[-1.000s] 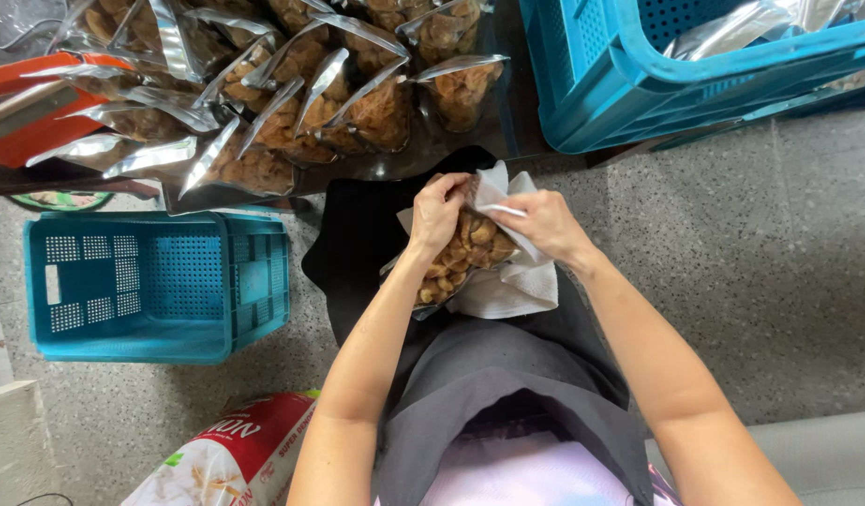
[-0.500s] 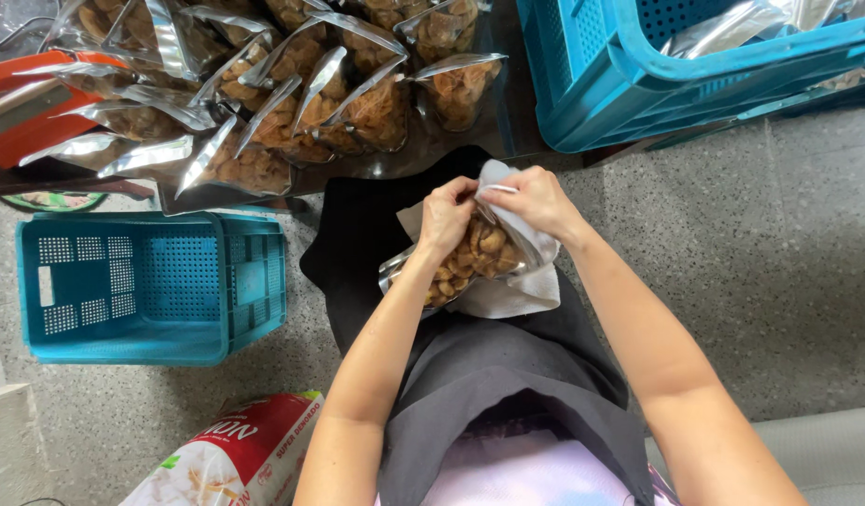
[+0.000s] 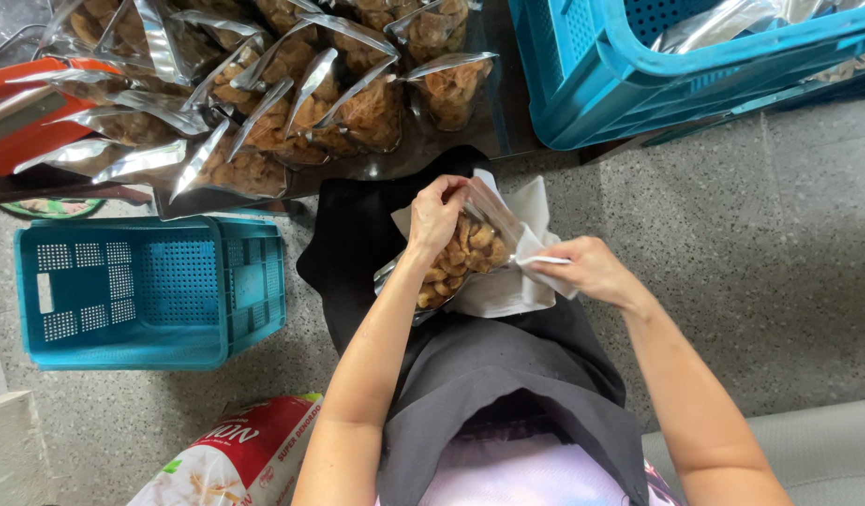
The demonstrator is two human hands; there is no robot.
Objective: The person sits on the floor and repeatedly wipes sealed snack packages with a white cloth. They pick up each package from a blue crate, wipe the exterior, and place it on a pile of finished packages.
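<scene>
Down at the far left, a small blue crate [image 3: 142, 290] is sitting on the speckled floor [image 3: 779, 281], and a red and white sack [image 3: 236, 459] is lying just below it. Above them, a heap of clear bags of brown snacks [image 3: 292, 103] is resting on a dark tabletop [image 3: 493, 122], their shiny tops sticking up at all angles.

Moving to the middle, the left hand [image 3: 437, 214] is pinching the top edge of a clear snack bag [image 3: 456, 258], fingers closed on the plastic. That bag is lying tilted over the person's lap, on a dark apron [image 3: 470, 365], and it is looking well filled with knobbly golden-brown pieces, its silvery rim catching the light. A white cloth [image 3: 512, 286] is lying under and beside it.

Further right, the right hand [image 3: 590, 270] is gripping the bag's other top corner, thumb and fingers clamped on the edge, pulling the mouth wide. At the upper right, a big blue crate [image 3: 620, 75] is holding more shiny bags.
</scene>
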